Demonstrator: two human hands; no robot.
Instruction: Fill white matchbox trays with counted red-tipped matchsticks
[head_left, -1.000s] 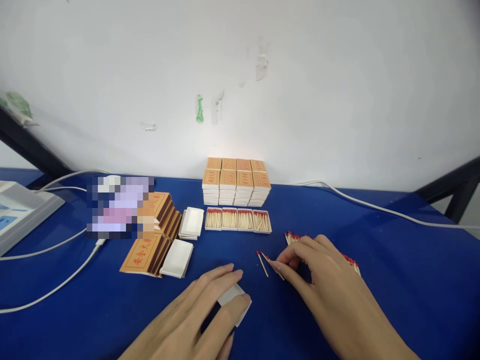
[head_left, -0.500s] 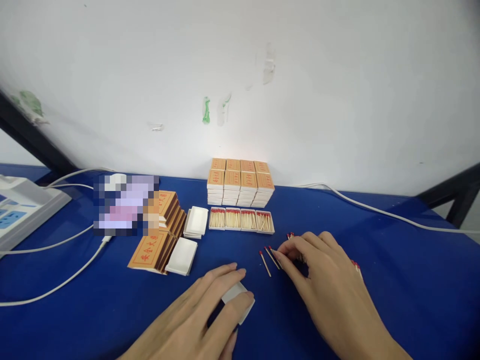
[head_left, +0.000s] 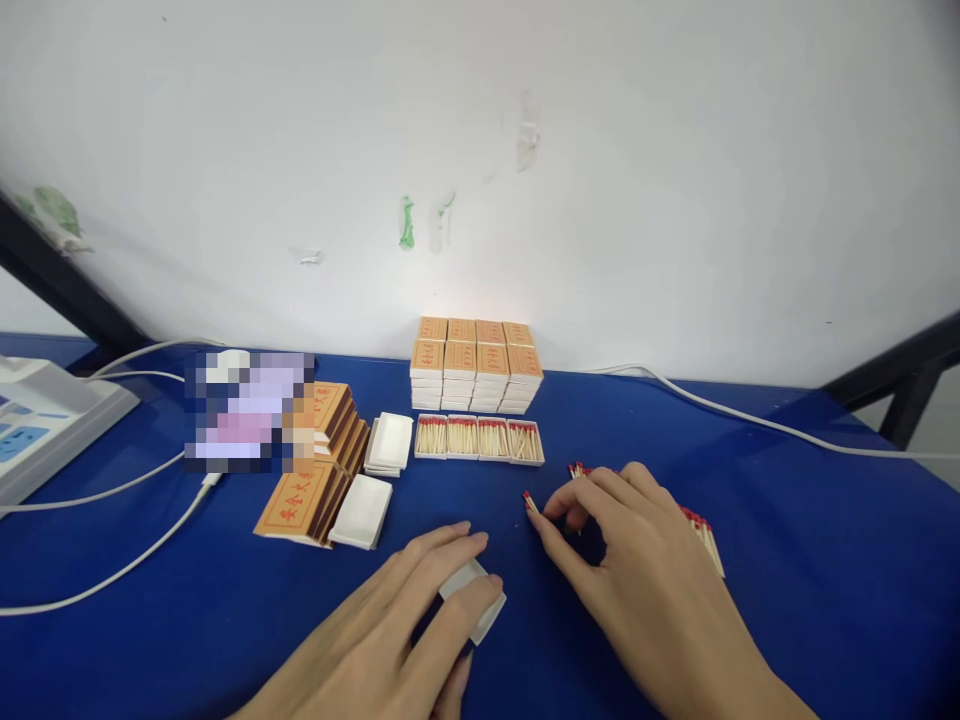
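Note:
My left hand is closed around a small white matchbox tray, its fingers over the edges and the thumb below. Further right, my right hand pinches red-tipped matches between thumb and index finger; their exact number is hard to make out. A pile of loose matches lies under and behind that hand, partly hidden by it. Beyond both hands stands a row of trays filled with matches, all open at the top.
Behind the filled trays, orange-topped matchboxes are stacked against the wall. White trays and flat orange matchbox sleeves sit at left, near a blurred-out object, white cables and a power strip on the blue table.
My right hand has shifted slightly left and drawn together the matches that lay apart on the table; they are now between its fingertips. My left hand still holds the tray.

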